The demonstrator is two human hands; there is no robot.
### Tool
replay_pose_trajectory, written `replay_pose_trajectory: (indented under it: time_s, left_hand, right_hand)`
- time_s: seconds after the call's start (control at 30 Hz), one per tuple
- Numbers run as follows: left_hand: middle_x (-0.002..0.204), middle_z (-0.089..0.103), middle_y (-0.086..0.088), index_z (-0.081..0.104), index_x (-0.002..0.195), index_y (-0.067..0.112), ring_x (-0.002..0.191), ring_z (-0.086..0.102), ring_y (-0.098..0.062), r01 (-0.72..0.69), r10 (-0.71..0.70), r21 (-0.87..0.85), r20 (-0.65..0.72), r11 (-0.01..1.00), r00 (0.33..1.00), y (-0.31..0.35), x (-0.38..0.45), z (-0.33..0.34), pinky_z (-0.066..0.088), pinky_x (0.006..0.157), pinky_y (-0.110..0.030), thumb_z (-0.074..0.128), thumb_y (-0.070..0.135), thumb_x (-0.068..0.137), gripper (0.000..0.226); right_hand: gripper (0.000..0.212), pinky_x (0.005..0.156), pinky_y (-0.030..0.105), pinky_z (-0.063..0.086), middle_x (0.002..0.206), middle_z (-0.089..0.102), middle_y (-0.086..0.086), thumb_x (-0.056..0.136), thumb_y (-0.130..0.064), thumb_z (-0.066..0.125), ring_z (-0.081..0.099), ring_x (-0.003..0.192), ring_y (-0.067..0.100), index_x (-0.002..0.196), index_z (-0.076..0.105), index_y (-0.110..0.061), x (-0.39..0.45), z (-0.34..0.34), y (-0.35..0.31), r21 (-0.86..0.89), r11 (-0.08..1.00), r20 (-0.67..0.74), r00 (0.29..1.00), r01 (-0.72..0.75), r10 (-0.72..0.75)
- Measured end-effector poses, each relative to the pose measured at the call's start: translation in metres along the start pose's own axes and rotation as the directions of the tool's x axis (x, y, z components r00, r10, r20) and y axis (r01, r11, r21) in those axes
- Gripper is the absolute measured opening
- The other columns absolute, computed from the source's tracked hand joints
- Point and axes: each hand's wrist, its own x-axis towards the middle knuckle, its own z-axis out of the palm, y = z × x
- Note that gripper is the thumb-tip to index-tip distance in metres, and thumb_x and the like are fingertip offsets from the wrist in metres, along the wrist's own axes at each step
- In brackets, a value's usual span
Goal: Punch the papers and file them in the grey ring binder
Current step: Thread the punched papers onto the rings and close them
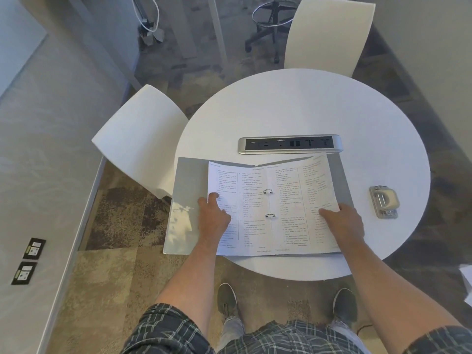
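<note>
Left hand (pixel 213 215) flat, fingers extended, pressing the left printed white page (pixel 229 200), right hand (pixel 343 222) likewise flat on the right page (pixel 306 200), sheets threaded on two metal rings (pixel 268 191) of the open grey ring binder (pixel 184 200), round white table (pixel 306 111), metal hole punch (pixel 384 201) to the right, silver socket strip (pixel 290 144) beyond.

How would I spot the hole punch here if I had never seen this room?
Find the round white table. An open grey binder with printed papers lies at its near edge; the hole punch sits alone on bare tabletop off the binder's right side, beyond the right hand. It is small, squat and metal, unlike the long socket strip behind the binder.
</note>
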Motion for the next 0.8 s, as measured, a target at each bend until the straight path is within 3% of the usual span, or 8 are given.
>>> replay_pose_trajectory:
  time_s: [0.13, 0.27, 0.4, 0.6, 0.7, 0.8]
  left_hand:
    - [0.135, 0.045, -0.009, 0.034, 0.149, 0.026, 0.107, 0.060, -0.027, 0.018, -0.021, -0.127, -0.022, 0.992, 1.000, 0.003, -0.001, -0.005, 0.043, 0.076, -0.031, 0.066, 0.020, 0.094, 0.064]
    - [0.137, 0.050, -0.007, 0.036, 0.149, 0.028, 0.118, 0.057, -0.026, 0.010, -0.020, -0.196, -0.049, 0.980, 0.999, 0.003, -0.003, -0.010, 0.040, 0.082, -0.030, 0.067, 0.024, 0.094, 0.063]
    - [0.139, 0.054, -0.004, 0.040, 0.146, 0.030, 0.125, 0.054, -0.026, 0.020, -0.030, -0.294, -0.030, 0.956, 0.999, -0.001, 0.001, -0.014, 0.039, 0.091, -0.030, 0.069, 0.028, 0.092, 0.062]
    - [0.112, 0.063, 0.008, 0.066, 0.114, 0.022, 0.112, 0.061, -0.018, 0.076, -0.077, -0.376, 0.012, 0.923, 0.997, -0.003, 0.006, -0.021, 0.044, 0.087, -0.028, 0.068, 0.037, 0.093, 0.026]
    - [0.101, 0.070, 0.007, 0.071, 0.099, 0.019, 0.098, 0.066, -0.017, 0.125, -0.126, -0.469, 0.030, 0.875, 0.992, -0.004, 0.006, -0.024, 0.044, 0.071, -0.026, 0.063, 0.054, 0.094, 0.036]
    - [0.086, 0.069, 0.003, 0.075, 0.096, 0.008, 0.085, 0.065, -0.021, 0.191, -0.189, -0.557, 0.061, 0.808, 0.980, -0.002, 0.005, -0.027, 0.046, 0.072, -0.033, 0.055, 0.064, 0.095, 0.059]
  right_hand:
    - [0.024, 0.079, 0.045, 0.062, 0.093, 0.079, -0.003, 0.084, -0.037, 0.077, 0.077, 0.080, 0.022, 0.101, 0.075, -0.020, 0.001, -0.014, -0.026, 0.263, 0.958, 0.207, 0.964, 0.110, -0.168]
    - [0.023, 0.078, 0.040, 0.061, 0.093, 0.081, 0.002, 0.083, -0.026, 0.083, 0.079, 0.084, 0.026, 0.102, 0.077, -0.013, -0.014, -0.013, -0.063, 0.390, 0.912, 0.410, 0.864, 0.125, -0.293]
    - [0.027, 0.083, 0.044, 0.061, 0.098, 0.080, 0.007, 0.084, -0.023, 0.083, 0.078, 0.089, 0.030, 0.107, 0.076, -0.010, -0.029, 0.008, -0.083, 0.448, 0.889, 0.520, 0.782, 0.094, -0.344]
    - [0.029, 0.086, 0.039, 0.061, 0.108, 0.079, 0.006, 0.092, -0.026, 0.075, 0.077, 0.097, 0.024, 0.117, 0.074, -0.010, -0.047, 0.052, -0.096, 0.462, 0.883, 0.621, 0.679, 0.088, -0.393]
    - [0.028, 0.087, 0.033, 0.060, 0.109, 0.079, 0.002, 0.096, -0.028, 0.071, 0.076, 0.099, 0.020, 0.120, 0.074, -0.014, -0.052, 0.069, -0.095, 0.432, 0.894, 0.646, 0.651, 0.118, -0.398]
    - [0.027, 0.096, 0.036, 0.057, 0.109, 0.079, -0.007, 0.097, -0.036, 0.068, 0.075, 0.100, 0.012, 0.118, 0.075, -0.021, -0.056, 0.086, -0.095, 0.392, 0.905, 0.679, 0.610, 0.168, -0.408]
